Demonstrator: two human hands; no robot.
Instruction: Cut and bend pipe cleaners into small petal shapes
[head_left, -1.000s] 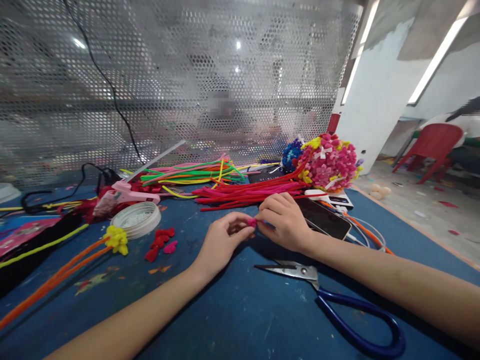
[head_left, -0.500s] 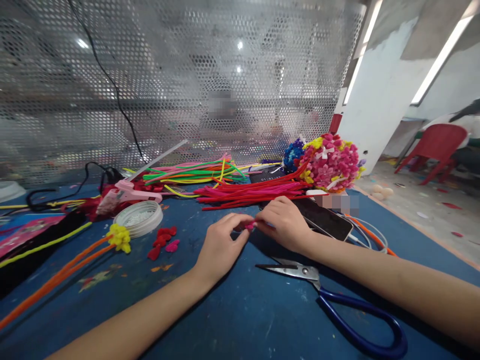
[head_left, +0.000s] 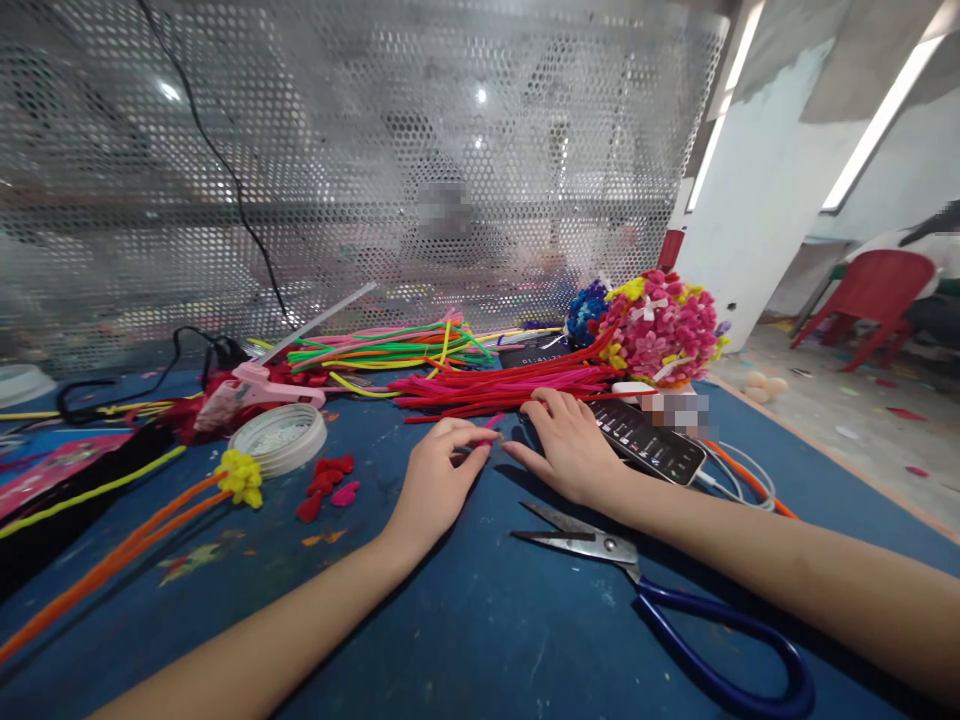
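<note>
My left hand [head_left: 441,482] rests on the blue table, thumb and index finger drawn together at the tips. A short bit of pink pipe cleaner [head_left: 493,423] shows just past those fingertips; the grip on it is partly hidden. My right hand [head_left: 566,445] lies palm down with fingers apart, holding nothing, close to the pile of red and pink pipe cleaners [head_left: 510,385] and over the near end of a phone [head_left: 652,440] with a lit screen. Scissors [head_left: 611,545] with blue handles lie below my right hand, blades parted. Red fuzzy pieces [head_left: 324,485] lie left of my left hand.
A white lid of small beads [head_left: 279,440] and a pink glue gun [head_left: 259,385] lie at left. Nearby is a yellow flower [head_left: 240,478] on orange stems. A pink flower bouquet [head_left: 664,330] stands at back right before a perforated metal panel [head_left: 337,180].
My hands have come apart; the right fingers have let go of the pink piece and spread out. The phone screen, dark before, is lit.
</note>
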